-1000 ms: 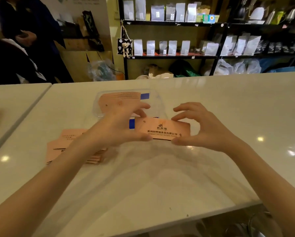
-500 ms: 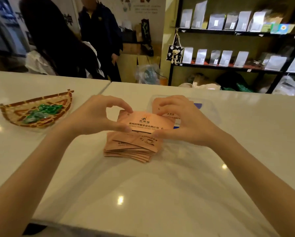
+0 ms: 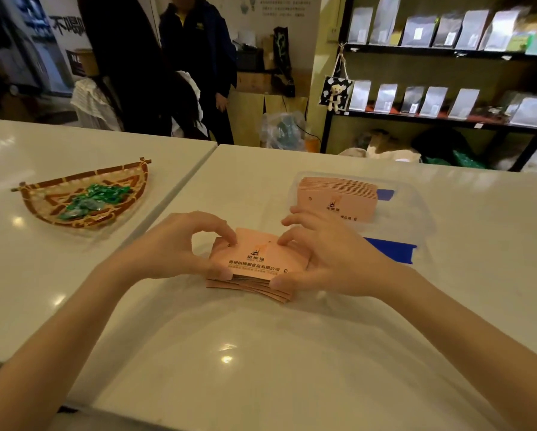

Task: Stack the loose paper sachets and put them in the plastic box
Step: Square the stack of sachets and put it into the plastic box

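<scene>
Several pink paper sachets lay in a loose, fanned pile on the white table, pinched between both hands. The left hand clamped the pile's left end, thumb against the near edge and forefinger on the top sachet. The right hand gripped the right end the same way, thumb at the near corner, fingertips pressing down on top. Just beyond the right hand sat the clear plastic box, and inside it a neat stack of sachets stood on edge, leaning back. A strip of blue tape showed on the box just right of that hand's knuckles. Well off to the left of the left hand, on a neighbouring table, rested a woven basket of green sweets.
</scene>
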